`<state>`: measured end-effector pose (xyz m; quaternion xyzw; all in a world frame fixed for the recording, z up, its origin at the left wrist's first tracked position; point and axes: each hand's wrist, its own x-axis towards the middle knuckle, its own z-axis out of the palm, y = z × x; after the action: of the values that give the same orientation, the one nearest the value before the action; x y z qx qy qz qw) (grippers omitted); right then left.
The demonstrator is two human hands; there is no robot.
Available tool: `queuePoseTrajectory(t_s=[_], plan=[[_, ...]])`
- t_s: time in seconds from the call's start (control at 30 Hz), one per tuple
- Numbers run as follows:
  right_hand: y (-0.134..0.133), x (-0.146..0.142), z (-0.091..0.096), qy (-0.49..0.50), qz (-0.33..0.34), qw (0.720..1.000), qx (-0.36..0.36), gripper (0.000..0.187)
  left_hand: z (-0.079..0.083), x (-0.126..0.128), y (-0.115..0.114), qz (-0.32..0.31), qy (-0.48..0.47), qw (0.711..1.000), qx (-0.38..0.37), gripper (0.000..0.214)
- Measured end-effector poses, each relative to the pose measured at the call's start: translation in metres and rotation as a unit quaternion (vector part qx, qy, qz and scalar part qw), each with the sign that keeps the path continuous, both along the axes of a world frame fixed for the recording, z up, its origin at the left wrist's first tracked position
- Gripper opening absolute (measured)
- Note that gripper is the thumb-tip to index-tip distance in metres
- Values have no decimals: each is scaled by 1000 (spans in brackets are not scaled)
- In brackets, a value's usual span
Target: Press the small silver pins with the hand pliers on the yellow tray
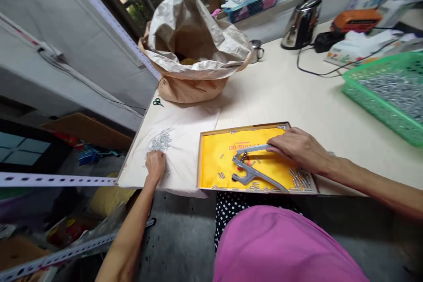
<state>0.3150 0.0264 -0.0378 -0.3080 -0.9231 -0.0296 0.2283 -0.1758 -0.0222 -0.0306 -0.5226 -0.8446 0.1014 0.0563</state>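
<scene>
My right hand (pixel 295 145) is closed round the upper handle of the grey metal pliers (pixel 247 175), which have a spring between their arms and spread jaws. The pliers are over a shallow tray (pixel 199 163) lined with yellow sheet, where small metal pins (pixel 300 178) lie scattered, thickest at the right corner. To the left, my left hand (pixel 155 165) rests on the white cloth with its fingers curled together, touching the near side of a heap of small silvery pins (pixel 161 140). What its fingers hold, if anything, is hidden.
Behind the heap stands a large open paper sack (pixel 193 86), with small green-handled scissors (pixel 157 102) beside it. A green basket (pixel 380 110) full of metal pins is at the right. Farther back are a steel kettle (pixel 302 20), an orange-and-black device (pixel 357 21) and a cable.
</scene>
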Motion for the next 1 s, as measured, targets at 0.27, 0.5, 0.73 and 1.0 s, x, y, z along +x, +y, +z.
queuePoseTrajectory(t_s=[0.27, 0.5, 0.73, 1.0], plan=[[5, -2, 6, -18, 9, 1000, 18, 41, 5, -4, 5, -89, 20, 996, 2, 32], [12, -5, 6, -30, 16, 999, 24, 39, 30, 102, -13, -75, -427, 892, 127, 40], [20, -11, 13, -41, 27, 998, 43, 40, 8, 211, -39, -15, -644, 764, 50, 36], [19, -10, 7, -45, 12, 998, 39, 41, -8, 216, -36, -10, -616, 788, 6, 29]])
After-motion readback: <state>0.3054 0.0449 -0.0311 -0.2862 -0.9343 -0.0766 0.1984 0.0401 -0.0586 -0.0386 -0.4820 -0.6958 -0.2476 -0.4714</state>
